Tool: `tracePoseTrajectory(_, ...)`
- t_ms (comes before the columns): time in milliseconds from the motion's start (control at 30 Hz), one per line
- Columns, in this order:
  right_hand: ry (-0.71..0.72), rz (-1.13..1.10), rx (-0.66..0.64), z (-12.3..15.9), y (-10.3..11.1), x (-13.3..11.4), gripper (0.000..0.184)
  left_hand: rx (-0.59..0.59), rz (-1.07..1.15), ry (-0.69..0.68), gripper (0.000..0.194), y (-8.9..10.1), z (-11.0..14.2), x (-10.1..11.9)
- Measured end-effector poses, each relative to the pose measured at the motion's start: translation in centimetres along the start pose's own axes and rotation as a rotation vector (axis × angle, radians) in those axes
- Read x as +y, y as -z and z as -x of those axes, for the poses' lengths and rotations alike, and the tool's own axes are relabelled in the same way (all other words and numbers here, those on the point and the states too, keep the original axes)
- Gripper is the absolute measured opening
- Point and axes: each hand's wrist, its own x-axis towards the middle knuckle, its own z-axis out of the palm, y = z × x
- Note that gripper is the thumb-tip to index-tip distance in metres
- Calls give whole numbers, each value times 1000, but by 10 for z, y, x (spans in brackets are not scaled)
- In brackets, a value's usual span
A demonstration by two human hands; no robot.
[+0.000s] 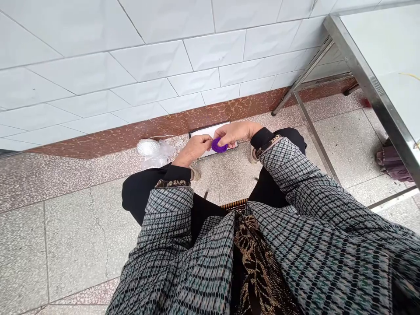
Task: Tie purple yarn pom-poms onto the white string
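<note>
A small round purple piece (pixel 219 145), which looks crocheted, is held between the thumb and fingers of my right hand (pixel 239 132). My left hand (pixel 194 149) is closed in a pinch by the left edge of the purple piece. What lies between its fingertips is too small to make out. Left of my left hand, a bundle of white yarn (pixel 149 148) rests on the floor with clear plastic around it. Beneath my hands is a flat white tray or board (pixel 205 131) with a dark rim, partly covered by them.
A white tiled wall (pixel 151 83) with a reddish-brown skirting (pixel 108 135) stands in front of me. To the right is a metal-framed table (pixel 370 78) with legs and low crossbars. A dark purple folded item (pixel 393 162) is under it. My knees flank the speckled floor (pixel 226 179).
</note>
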Motion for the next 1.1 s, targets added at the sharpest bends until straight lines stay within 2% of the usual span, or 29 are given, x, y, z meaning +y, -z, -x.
tracePoseTrajectory(67,-60,124,35,-2,-1,1,14,13,26,-31,22,2,0,0)
tracePoseTrajectory(133,-95,154,158,-9,-2,4,16,39,56,-36,20,3,1,3)
tracePoseTrajectory(233,-122,101,419,-20,-2,8,21,70,79,-52,19,0,3,7)
tracePoseTrajectory(300,-97,-43,502,-25,-1,9,22,61,88,-74,20,-3,3,10)
tracePoseTrajectory(433,72,-514,395,-26,-2,6,17,19,95,-62,19,-12,1,10)
tracePoseTrajectory(500,116,-628,342,-24,-2,5,17,-1,113,-57,20,-15,-1,9)
tracePoseTrajectory(567,143,-646,293,-22,-2,6,15,-7,134,-50,20,-17,-3,8)
tracePoseTrajectory(767,284,-461,115,-20,9,16,13,50,105,32,18,-11,-3,8)
tracePoseTrajectory(833,267,-319,59,-16,13,17,16,90,72,38,18,-6,-3,8)
tracePoseTrajectory(933,127,-18,1,-11,13,15,20,122,46,15,20,1,-2,7)
tracePoseTrajectory(967,63,75,25,-10,13,15,20,118,54,1,21,3,-1,8)
tracePoseTrajectory(1033,-36,167,156,-12,10,14,20,92,90,-25,20,5,0,9)
tracePoseTrajectory(1100,-58,86,332,-17,8,14,21,57,126,-53,20,3,1,12)
